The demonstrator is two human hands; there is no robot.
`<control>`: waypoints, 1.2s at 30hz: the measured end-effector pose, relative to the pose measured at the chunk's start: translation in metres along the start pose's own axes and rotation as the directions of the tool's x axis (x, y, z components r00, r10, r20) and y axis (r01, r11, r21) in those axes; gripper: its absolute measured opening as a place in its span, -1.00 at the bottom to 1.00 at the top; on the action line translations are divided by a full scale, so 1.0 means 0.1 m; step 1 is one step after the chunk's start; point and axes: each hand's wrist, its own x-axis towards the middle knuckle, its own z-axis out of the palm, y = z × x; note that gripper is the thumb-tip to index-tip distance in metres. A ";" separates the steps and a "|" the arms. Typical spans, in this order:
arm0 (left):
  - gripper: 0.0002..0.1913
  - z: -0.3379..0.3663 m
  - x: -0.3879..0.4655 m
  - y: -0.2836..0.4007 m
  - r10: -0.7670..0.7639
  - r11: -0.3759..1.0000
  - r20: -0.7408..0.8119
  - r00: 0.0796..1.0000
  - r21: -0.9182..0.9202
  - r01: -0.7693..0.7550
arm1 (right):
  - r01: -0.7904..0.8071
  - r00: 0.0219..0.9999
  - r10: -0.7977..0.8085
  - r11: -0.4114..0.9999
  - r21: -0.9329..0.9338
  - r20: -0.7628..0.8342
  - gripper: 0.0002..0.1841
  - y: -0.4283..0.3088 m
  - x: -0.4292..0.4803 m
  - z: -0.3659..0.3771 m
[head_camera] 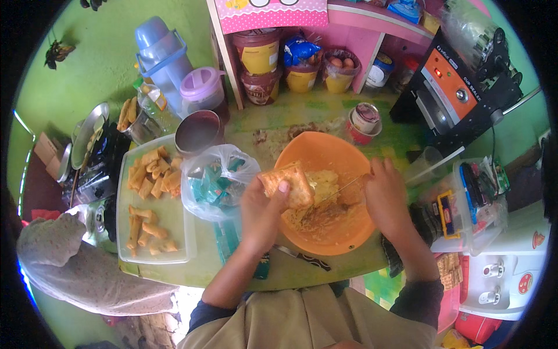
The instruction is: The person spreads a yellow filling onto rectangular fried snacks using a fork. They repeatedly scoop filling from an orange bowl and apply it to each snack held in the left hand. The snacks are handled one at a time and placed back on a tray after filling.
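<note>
My left hand [260, 218] holds a square golden cracker [290, 185] by its edges, thumb on top, over the left part of an orange plastic bowl [305, 146]. A second layer seems to lie under it. At the bowl's right side, my right hand [386, 194] grips a thin metal utensil [346, 188], whose far end reaches into a pale yellow mash [322, 181]; its tip is hard to make out. Smears of mash coat the bowl's inside. A knife with a patterned handle [314, 261] lies on the table in front of the bowl.
Left of the bowl sit a plastic bag [231, 161] of teal packets and a translucent tray [189, 244] of rolled and folded pastries. A dark pot [198, 131], paper cups [365, 118] and a cup sealer [449, 91] stand behind. A person [87, 270] is at left.
</note>
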 end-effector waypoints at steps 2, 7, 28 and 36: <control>-0.60 0.01 0.03 -0.01 -0.019 0.999 0.001 1.000 -0.038 0.019 | 0.042 0.999 -0.042 0.998 -0.054 0.011 -0.81 -0.02 -0.10 0.02; -0.57 0.01 0.04 -0.10 0.039 0.999 0.024 0.999 -0.004 -0.039 | 0.108 0.990 -0.107 0.994 -0.003 0.096 -0.74 0.00 -0.18 0.15; -0.66 -0.14 -0.04 0.06 0.059 0.980 -0.026 0.998 -0.190 -0.062 | 0.256 0.942 -0.287 0.950 -0.181 -0.174 -0.93 -1.00 0.02 -0.13; -0.66 -0.21 -0.05 0.07 0.057 0.979 -0.016 0.998 -0.195 -0.059 | 0.254 0.965 -0.254 0.967 0.007 -0.061 -0.90 -1.03 0.08 -0.02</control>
